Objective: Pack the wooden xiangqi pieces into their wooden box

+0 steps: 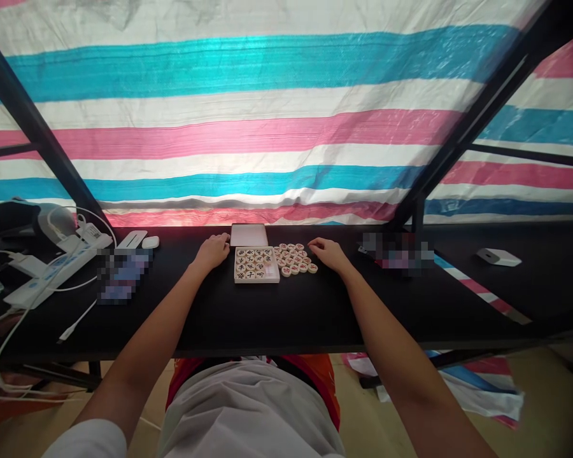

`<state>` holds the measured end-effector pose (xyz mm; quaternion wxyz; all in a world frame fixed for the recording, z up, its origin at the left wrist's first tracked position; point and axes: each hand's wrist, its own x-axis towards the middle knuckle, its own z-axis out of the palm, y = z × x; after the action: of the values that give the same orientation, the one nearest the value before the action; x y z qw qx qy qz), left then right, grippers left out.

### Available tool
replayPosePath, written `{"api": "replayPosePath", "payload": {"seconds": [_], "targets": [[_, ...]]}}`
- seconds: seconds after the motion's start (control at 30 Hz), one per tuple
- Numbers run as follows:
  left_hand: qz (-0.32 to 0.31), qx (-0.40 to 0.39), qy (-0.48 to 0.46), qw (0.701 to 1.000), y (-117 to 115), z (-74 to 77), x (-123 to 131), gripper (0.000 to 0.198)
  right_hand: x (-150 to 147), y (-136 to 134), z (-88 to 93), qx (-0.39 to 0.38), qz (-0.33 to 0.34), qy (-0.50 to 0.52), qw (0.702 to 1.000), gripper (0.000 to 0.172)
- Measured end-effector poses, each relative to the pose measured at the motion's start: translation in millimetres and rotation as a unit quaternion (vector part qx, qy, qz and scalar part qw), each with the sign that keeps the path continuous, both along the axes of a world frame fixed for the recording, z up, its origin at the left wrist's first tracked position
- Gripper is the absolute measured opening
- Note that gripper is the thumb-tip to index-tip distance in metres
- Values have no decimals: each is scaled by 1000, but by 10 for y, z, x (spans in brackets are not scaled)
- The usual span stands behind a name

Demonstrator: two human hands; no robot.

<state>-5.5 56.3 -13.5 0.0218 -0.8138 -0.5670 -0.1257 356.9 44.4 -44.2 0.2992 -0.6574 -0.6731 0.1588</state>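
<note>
A square white box [256, 280] sits on the black table, holding round Chinese chess pieces [251, 259] with dark characters in rows. Part of its lower right corner shows bare floor. Behind it lies the box lid [249, 235], a shallow white tray. To the right of the box are many loose chess pieces [296, 259] with red characters, lying face up. My left hand [213, 250] rests on the table just left of the lid, fingers loosely bent and nothing seen in them. Beside the loose pieces is my right hand [328, 253], its fingers reaching left and apart, holding no visible piece.
On the left are a white power strip [60, 270] with cables, a blurred phone-like item [125, 275] and a small white case [150, 242]. To the right lie a blurred dark item [396, 251], a striped strip [480, 289] and a white charger [499, 257]. Striped sheeting [248, 140] hangs behind.
</note>
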Motion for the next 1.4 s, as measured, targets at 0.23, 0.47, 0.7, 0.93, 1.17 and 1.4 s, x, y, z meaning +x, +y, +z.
{"api": "replayPosePath", "payload": {"seconds": [0.23,0.47,0.7,0.93,1.17,1.4], "targets": [[29,-35,25,999,-52,113,-25,29,-17,-29,33,0,-1,2,1000,26],[59,-96,49,992,-109,253,-78,16,8,-27,24,-4,0,3,1000,27],[-58,-20,-47,997,-322,432,114,15,-11,-26,25,-3,1,8,1000,24],[-285,-28,-61,956,-528,207,744,12,5,0,-4,0,2,7,1000,24],[-319,8,-20,948,-422,25,769,18,32,35,-50,7,11,15,1000,24],[-321,2,-50,946,-479,6,766,19,18,9,-21,-3,5,5,1000,25]]}}
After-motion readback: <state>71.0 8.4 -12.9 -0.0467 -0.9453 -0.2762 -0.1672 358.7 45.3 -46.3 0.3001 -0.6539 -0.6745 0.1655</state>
